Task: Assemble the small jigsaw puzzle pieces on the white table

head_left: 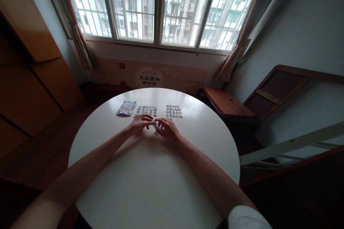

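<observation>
Both my hands meet over the middle of a round white table. My left hand and my right hand pinch small jigsaw pieces between their fingertips, the pieces touching each other. One loose piece lies on the table just under the hands. Beyond them lie two groups of pieces laid out in rows, a left group and a right group. A colourful puzzle packet lies flat to the left of the rows.
A wooden bench and a leaning wooden frame stand to the right of the table. A large barred window with curtains fills the far wall. Wooden cabinets line the left side.
</observation>
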A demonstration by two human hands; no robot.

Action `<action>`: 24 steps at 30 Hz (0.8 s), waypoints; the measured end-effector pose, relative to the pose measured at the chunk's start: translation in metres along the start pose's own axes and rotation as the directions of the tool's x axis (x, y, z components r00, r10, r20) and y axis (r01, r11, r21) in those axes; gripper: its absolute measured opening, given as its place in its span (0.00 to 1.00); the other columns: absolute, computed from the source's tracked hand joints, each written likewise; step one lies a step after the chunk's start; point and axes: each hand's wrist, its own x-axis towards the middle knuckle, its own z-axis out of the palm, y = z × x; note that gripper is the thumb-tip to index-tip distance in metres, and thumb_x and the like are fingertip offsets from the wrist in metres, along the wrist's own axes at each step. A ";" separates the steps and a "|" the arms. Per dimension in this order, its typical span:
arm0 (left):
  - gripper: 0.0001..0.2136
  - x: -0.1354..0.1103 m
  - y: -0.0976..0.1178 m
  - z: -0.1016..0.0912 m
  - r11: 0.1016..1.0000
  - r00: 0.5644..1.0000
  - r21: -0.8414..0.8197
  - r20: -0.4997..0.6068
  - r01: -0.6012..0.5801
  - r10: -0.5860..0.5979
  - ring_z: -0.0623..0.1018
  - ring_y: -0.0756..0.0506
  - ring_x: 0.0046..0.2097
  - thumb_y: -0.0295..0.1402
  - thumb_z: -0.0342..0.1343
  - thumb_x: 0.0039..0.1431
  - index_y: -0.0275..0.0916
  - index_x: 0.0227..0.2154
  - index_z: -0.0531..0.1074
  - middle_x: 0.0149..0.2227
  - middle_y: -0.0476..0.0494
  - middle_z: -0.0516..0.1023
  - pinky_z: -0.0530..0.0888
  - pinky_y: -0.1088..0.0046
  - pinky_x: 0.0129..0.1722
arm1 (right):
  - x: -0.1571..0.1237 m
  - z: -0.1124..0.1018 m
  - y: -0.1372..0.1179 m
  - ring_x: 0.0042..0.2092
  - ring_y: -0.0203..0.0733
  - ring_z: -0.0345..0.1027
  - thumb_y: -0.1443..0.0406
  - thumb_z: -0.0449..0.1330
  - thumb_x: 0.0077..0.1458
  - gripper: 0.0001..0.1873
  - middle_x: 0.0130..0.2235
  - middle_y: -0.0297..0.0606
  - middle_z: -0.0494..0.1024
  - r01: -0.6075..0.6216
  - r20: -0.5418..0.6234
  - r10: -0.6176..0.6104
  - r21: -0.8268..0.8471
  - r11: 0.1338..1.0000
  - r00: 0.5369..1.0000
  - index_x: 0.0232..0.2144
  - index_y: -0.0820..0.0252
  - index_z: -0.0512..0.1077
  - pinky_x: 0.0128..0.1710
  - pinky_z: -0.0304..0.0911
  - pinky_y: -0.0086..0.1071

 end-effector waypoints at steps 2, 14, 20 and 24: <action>0.19 0.001 -0.004 -0.001 1.000 1.000 -0.001 -0.005 -0.012 0.012 0.73 0.51 0.24 0.39 0.66 0.42 0.31 0.34 0.73 0.32 0.37 0.79 0.70 0.74 0.24 | 0.000 0.001 0.001 0.32 0.35 0.65 0.62 0.59 0.54 0.15 0.34 0.35 0.75 0.030 -0.008 -0.030 -0.010 1.000 1.000 0.45 0.57 0.69 0.34 0.57 0.27; 0.19 0.002 -0.005 -0.001 1.000 1.000 -0.001 -0.002 0.020 -0.020 0.72 0.52 0.23 0.39 0.65 0.43 0.32 0.35 0.72 0.32 0.39 0.79 0.68 0.75 0.23 | 0.000 0.001 0.005 0.30 0.32 0.65 0.62 0.55 0.59 0.09 0.35 0.37 0.74 0.083 -0.027 -0.083 -0.026 0.996 0.996 0.41 0.58 0.71 0.31 0.56 0.26; 0.20 0.001 -0.003 0.001 0.996 1.000 0.087 -0.021 0.016 -0.014 0.73 0.52 0.22 0.41 0.63 0.45 0.32 0.38 0.72 0.33 0.39 0.78 0.67 0.77 0.21 | 0.000 0.003 0.005 0.30 0.33 0.65 0.64 0.54 0.59 0.10 0.36 0.37 0.74 0.059 -0.030 -0.060 -0.025 0.998 0.998 0.41 0.57 0.72 0.32 0.57 0.26; 0.21 -0.001 -0.002 0.004 0.983 0.999 0.177 0.029 -0.049 0.045 0.74 0.51 0.24 0.42 0.61 0.47 0.32 0.40 0.72 0.34 0.40 0.77 0.72 0.74 0.24 | 0.000 0.006 0.009 0.30 0.32 0.66 0.65 0.55 0.58 0.11 0.35 0.36 0.73 -0.037 -0.028 0.039 0.057 0.998 0.999 0.43 0.56 0.72 0.31 0.58 0.25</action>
